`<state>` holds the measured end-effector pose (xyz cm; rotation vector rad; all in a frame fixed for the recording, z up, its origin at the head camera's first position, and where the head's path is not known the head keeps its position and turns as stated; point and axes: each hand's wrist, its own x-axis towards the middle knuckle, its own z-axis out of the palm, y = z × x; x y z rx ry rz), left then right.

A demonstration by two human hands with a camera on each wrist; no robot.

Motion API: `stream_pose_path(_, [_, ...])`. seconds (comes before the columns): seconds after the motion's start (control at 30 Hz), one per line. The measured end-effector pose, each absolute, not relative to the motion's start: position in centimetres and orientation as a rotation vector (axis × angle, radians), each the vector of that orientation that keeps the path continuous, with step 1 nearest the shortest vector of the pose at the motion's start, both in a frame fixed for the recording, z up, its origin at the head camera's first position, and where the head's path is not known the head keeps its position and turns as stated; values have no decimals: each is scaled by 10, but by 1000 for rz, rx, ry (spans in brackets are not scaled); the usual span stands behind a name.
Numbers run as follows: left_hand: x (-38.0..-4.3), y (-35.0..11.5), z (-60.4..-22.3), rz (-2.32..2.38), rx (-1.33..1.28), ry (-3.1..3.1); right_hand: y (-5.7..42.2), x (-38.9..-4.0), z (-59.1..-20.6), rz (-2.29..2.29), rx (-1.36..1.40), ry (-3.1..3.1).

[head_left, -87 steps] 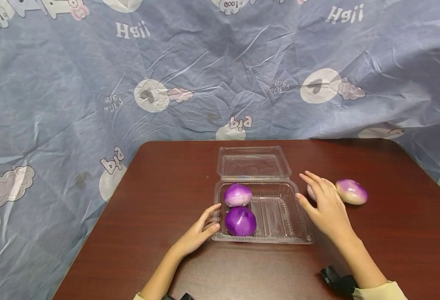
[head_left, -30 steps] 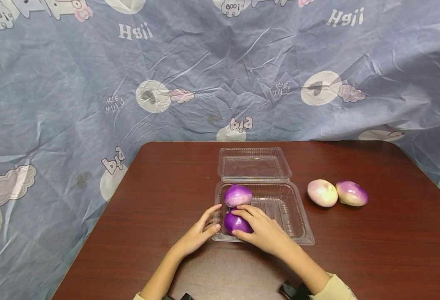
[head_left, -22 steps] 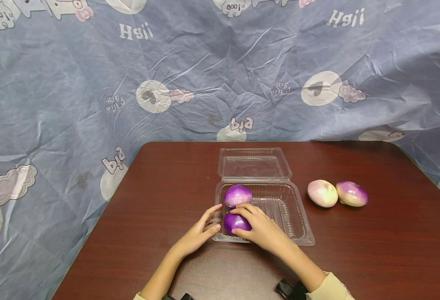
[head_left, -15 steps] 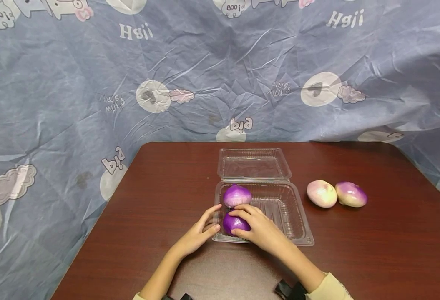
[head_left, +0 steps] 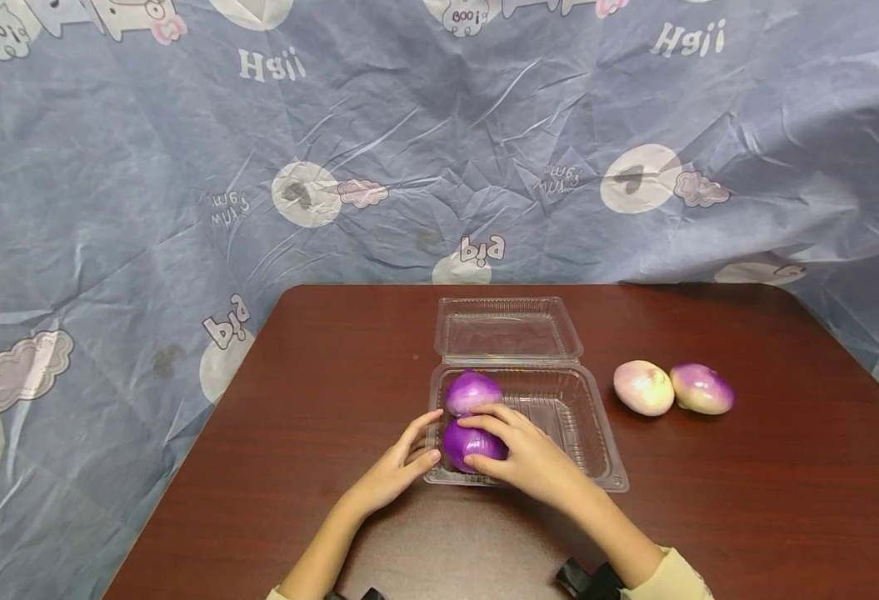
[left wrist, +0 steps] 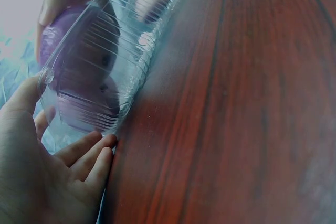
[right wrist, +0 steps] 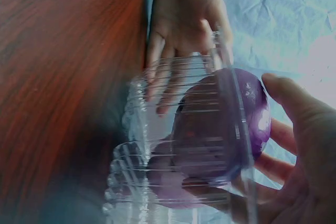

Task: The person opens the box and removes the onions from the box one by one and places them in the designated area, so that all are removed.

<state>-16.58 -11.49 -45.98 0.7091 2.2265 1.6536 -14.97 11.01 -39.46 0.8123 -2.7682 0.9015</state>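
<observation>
A clear plastic clamshell box [head_left: 572, 421] lies with its lid [head_left: 506, 329] folded back away from me. Along its left side sit two purple onions, a far one [head_left: 472, 392] and a near one [head_left: 457, 445]. My right hand [head_left: 535, 457] holds the near onion, thumb in front and fingers over its far side; the right wrist view shows this onion [right wrist: 258, 119] between thumb and fingers. My left hand [head_left: 392, 473] touches the box's left side, fingers spread and relaxed. In the left wrist view its fingertips rest by the ribbed wall.
Right of the box, two paler onions, one whitish-pink [head_left: 643, 388] and one purple and cream [head_left: 701, 389], lie side by side on the brown wooden table [head_left: 769, 467]. A blue printed cloth [head_left: 379, 108] hangs behind the table.
My right hand has moved left from beside the whitish-pink onion onto the near purple onion. That onion has shifted slightly left in the box. My left hand has stayed put.
</observation>
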Motion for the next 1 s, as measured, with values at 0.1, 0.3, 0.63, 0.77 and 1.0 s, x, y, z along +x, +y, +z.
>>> stream_pose_path(0.1, [-167,-115,-460,1663,708,2219,112,-148,-391,910,848,-2748])
stream_pose_path(0.3, [-166,-115,-460,1647,687,2222,117,-144,-386,907,902,-2757])
stream_pose_path(0.63, [-156,-113,-433,1617,670,2226,131,-136,-378,871,921,-2730])
stream_pose_path(0.77, [-155,-112,-430,1603,664,2234,140,-134,-375,849,898,-2700])
stream_pose_path(1.0, [-156,-113,-432,1606,661,2227,158,-135,-371,802,847,-2655])
